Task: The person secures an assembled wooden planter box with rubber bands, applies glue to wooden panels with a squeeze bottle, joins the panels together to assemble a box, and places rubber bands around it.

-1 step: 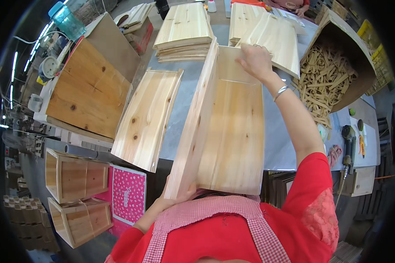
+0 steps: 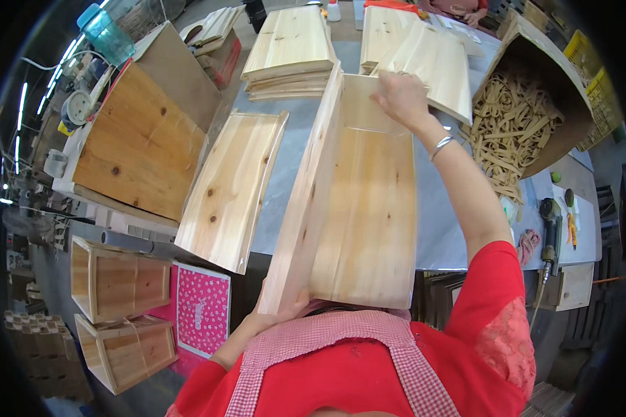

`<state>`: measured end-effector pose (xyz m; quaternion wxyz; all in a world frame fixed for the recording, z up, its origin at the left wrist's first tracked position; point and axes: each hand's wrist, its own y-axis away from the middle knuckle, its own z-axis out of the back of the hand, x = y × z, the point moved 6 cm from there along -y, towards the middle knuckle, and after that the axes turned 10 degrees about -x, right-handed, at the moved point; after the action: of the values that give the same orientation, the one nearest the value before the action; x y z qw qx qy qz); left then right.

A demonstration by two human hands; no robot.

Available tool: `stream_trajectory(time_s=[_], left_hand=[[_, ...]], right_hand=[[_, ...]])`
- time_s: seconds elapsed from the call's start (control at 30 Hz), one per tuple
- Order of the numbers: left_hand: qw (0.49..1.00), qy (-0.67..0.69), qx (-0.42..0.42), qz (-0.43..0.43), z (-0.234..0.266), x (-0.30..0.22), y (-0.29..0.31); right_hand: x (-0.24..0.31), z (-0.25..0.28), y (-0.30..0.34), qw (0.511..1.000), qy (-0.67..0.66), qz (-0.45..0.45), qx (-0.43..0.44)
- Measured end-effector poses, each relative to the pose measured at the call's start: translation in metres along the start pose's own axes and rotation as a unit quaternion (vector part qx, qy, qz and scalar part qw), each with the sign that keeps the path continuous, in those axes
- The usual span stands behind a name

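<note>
While a broad grey-blue worktable (image 2: 435, 222) fills the middle of the scene, a long, pale wooden trough-shaped piece (image 2: 368, 208) is held above it, its near end beside the person's red-and-white checked apron (image 2: 334, 323). One board stands upright along the piece's left side, a flat one spans the right, and a short one closes the far end. To the left, a brown, knotty wooden panel (image 2: 142, 156) stands tilted. On the right, a brown cardboard box (image 2: 574, 121) lies with its mouth open, full of tan, ribbon-like strips (image 2: 518, 118). A flat, tapering pale wooden panel (image 2: 233, 187) lies just left of the piece, and a stack of pale wooden boards (image 2: 289, 45) sits beyond it, on the far side. The right hand (image 2: 403, 97) curls its fingers over the far end's top edge, grasping it. The left hand (image 2: 275, 318) clasps the upright board's near end, thumb on its right. A slim silver bracelet (image 2: 441, 146) circles the right wrist.
</note>
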<state>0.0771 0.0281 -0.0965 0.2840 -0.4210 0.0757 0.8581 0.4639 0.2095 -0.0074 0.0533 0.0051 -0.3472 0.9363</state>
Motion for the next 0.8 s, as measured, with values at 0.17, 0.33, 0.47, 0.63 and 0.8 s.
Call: stream_trajectory(time_s=[0.17, 0.33, 0.47, 0.63, 0.8], left_hand=[[0.999, 0.029, -0.027, 0.033, -0.005, 0.007, 0.010], [0.998, 0.016, -0.043, 0.049, 0.002, 0.002, 0.010], [0.994, 0.053, 0.033, 0.094, 0.000, 0.001, 0.014], [0.986, 0.049, 0.073, 0.139, 0.000, 0.052, 0.048], [0.988, 0.101, -0.029, 0.115, 0.020, 0.060, 0.061]], right_hand=[[0.005, 0.040, 0.018, 0.968, -0.078, 0.066, -0.227], [-0.045, 0.038, 0.117, 0.863, -0.178, -0.321, -0.347], [-0.106, -0.033, 0.153, 0.722, -0.416, -0.481, -0.272], [-0.113, -0.057, 0.105, 0.601, -0.598, -0.488, -0.207], [-0.103, -0.033, 0.059, 0.556, -0.613, -0.449, -0.337]])
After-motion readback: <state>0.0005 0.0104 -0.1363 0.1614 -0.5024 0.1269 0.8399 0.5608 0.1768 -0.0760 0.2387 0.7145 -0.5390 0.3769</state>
